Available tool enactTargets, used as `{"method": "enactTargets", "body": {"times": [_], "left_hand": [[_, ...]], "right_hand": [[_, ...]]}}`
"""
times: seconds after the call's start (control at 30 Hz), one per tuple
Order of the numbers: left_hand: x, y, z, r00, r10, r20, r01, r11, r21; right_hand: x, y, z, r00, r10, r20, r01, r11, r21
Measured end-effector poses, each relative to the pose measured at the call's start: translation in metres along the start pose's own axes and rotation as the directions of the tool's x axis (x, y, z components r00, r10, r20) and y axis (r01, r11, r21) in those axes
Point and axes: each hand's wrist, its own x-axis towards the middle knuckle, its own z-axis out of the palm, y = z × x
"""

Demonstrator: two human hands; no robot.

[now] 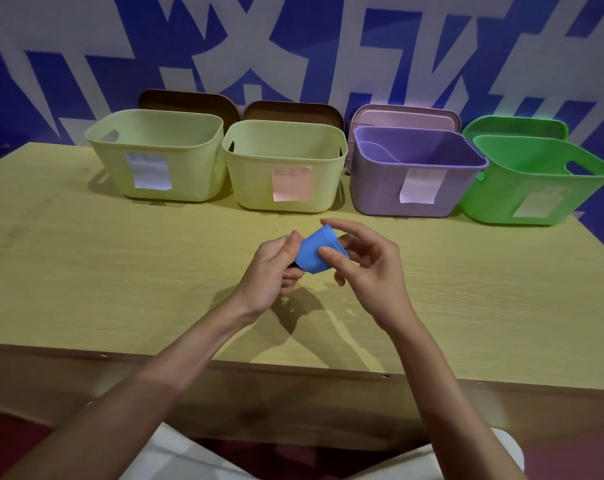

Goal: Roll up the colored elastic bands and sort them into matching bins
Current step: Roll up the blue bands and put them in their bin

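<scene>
Tabletop (pixel 120 278): left hand (pixel 269 271) and right hand (pixel 366 268) pinch the blue band (pixel 314 252); keep coils tight, edges aligned.

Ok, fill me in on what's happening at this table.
A person holds a blue elastic band above the table, the left hand and the right hand both pinching it as a partly rolled loop. Four bins wait at the back: two yellow, one purple, one green.
</scene>
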Motion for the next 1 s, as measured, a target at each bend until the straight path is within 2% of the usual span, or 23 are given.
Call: {"method": "enactTargets", "body": {"times": [0.17, 0.27, 0.47, 0.53, 0.6, 0.73, 0.8, 1.0], "left_hand": [[0.000, -0.001, -0.007, 0.994, -0.059, 0.090, 0.058, 0.998, 0.014], [0.000, 0.001, -0.008, 0.986, -0.098, 0.136, 0.093, 0.995, 0.038], [-0.005, -0.001, -0.017, 0.941, -0.181, 0.285, 0.126, 0.971, 0.202], [-0.008, -0.006, -0.022, 0.906, -0.266, 0.329, 0.237, 0.963, 0.126], [-0.011, -0.011, -0.028, 0.873, -0.318, 0.370, 0.350, 0.937, -0.021], [-0.012, -0.014, -0.042, 0.813, -0.365, 0.453, 0.510, 0.823, -0.250], [-0.014, -0.013, -0.048, 0.799, -0.367, 0.477, 0.542, 0.782, -0.307], [-0.021, -0.015, -0.070, 0.804, -0.368, 0.467, 0.549, 0.762, -0.344]], "right_hand": [[-0.001, 0.003, -0.004, 1.000, -0.028, -0.014, 0.026, 0.992, -0.121], [0.000, 0.007, -0.009, 0.999, -0.034, 0.034, 0.037, 0.993, -0.115], [0.000, 0.014, -0.011, 0.993, -0.031, 0.115, 0.051, 0.982, -0.181], [-0.001, 0.016, -0.009, 0.990, -0.029, 0.139, 0.053, 0.984, -0.168], [-0.002, 0.019, -0.006, 0.987, -0.025, 0.158, 0.049, 0.987, -0.151], [-0.003, 0.024, 0.002, 0.980, -0.024, 0.199, 0.049, 0.991, -0.125], [-0.003, 0.026, 0.007, 0.978, -0.019, 0.209, 0.040, 0.994, -0.098], [-0.003, 0.033, 0.023, 0.962, -0.011, 0.274, 0.037, 0.995, -0.090]]}}
